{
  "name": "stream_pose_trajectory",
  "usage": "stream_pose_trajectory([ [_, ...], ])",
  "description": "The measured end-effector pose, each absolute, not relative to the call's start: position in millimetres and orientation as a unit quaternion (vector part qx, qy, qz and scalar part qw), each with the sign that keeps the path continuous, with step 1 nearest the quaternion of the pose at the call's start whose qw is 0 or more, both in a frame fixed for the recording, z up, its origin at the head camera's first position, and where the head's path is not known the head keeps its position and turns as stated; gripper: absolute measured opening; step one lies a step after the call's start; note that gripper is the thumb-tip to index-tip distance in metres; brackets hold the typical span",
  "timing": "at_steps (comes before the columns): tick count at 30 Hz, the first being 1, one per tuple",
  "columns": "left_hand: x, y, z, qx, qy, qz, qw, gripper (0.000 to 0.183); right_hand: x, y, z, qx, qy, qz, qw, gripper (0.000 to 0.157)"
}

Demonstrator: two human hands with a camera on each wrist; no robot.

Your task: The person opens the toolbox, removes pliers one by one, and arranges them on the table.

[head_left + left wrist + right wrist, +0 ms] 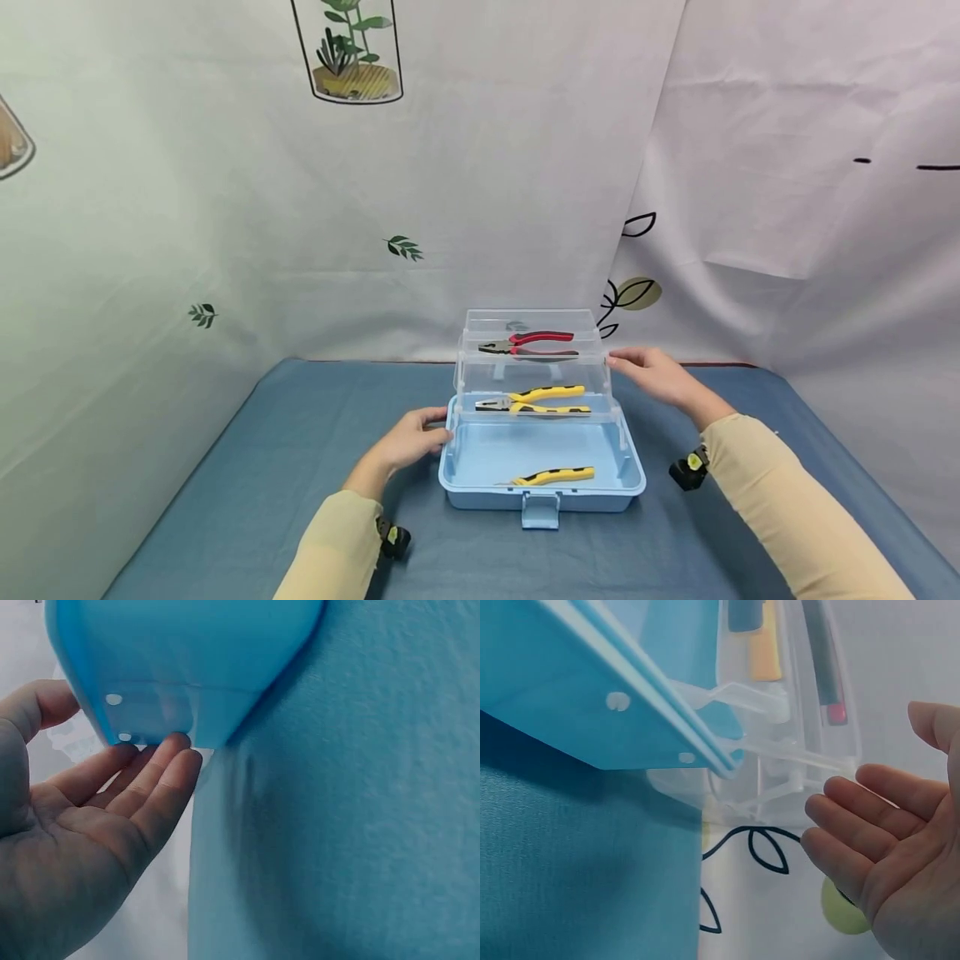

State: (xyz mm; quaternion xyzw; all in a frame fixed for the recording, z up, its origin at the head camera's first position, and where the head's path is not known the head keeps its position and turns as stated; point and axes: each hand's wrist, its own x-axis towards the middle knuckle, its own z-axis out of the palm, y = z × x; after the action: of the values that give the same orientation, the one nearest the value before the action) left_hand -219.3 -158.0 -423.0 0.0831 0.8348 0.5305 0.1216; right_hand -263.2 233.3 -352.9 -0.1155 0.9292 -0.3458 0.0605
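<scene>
Blue plastic latch (540, 512) juts from the front of the open toolbox (487, 501) on the table (330, 392). Yellow-handled tool (558, 476) lies in its base, by the front wall. Left hand (408, 437) grips the box's left side, thumb at the rim, fingers outside. Behind, lower clear tray (602, 390) holds yellow-handled pliers (549, 392). Right hand (654, 377), fingers loosely extended, is at the trays' right edge; contact unclear. Farther, upper clear tray (476, 323) holds red-handled pliers (542, 337); white printed cloth (517, 167) hangs behind.
</scene>
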Motion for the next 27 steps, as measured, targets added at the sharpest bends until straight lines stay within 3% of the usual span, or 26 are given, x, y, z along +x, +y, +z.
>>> stream_pose_trajectory([
  [13, -217, -159, -433, 0.063, 0.821, 0.551, 0.131, 0.055, -261, 223, -341, -0.153, 0.934, -0.322, 0.004, 0.054],
  [27, -214, -155, -438, 0.048, 0.812, 0.569, 0.123, 0.055, -263, 212, -334, -0.175, 0.942, -0.286, -0.003, 0.058],
])
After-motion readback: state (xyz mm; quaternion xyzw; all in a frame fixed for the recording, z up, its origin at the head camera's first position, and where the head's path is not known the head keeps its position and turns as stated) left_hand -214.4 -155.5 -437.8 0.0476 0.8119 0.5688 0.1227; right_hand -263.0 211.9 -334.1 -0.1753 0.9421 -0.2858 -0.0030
